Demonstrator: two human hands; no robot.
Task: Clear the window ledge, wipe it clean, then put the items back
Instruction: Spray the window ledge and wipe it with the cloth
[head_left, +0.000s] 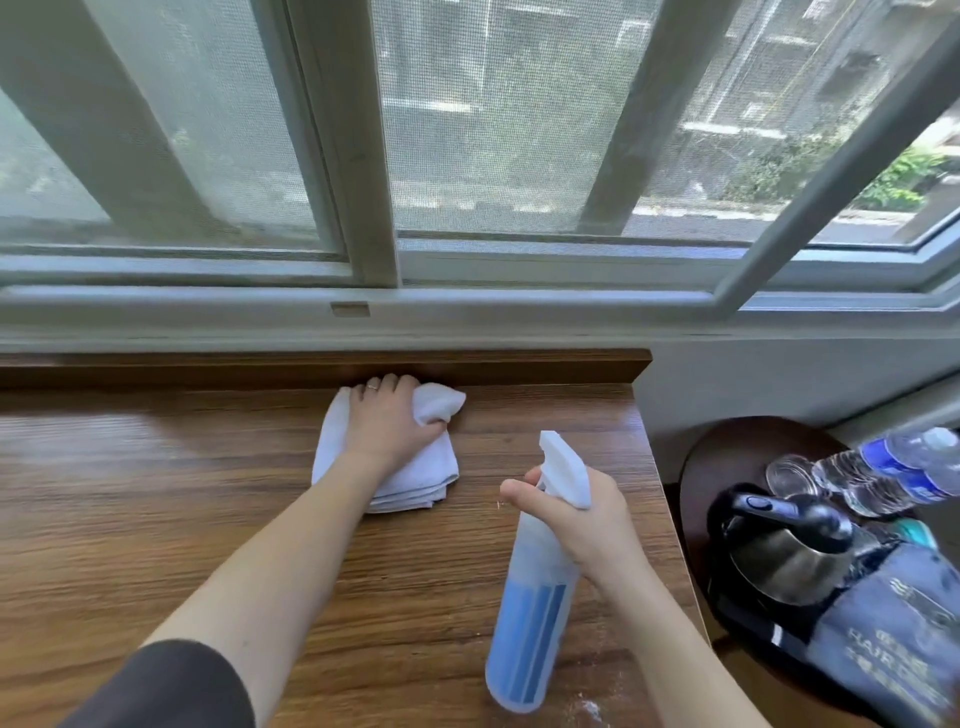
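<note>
Wooden brown window ledge (156, 493) bears 1 folded white cloth (410, 478) near its far edge, gripped and pressed down by the left hand (389, 421). Right hand (582, 519) curls around 1 translucent spray bottle of blue liquid (535, 613). On the right, 1 dark round side table (727, 447) holds 1 kettle (789, 551), 2 plastic water bottles (883, 467).

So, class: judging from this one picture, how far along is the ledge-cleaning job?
Done: the wooden ledge looks cleared; the kettle, water bottles and a glass sit on the round side table. In hand: the left hand presses a white cloth at the ledge's back edge, while the right hand holds a spray bottle. Left: finishing wiping, then returning items.
</note>
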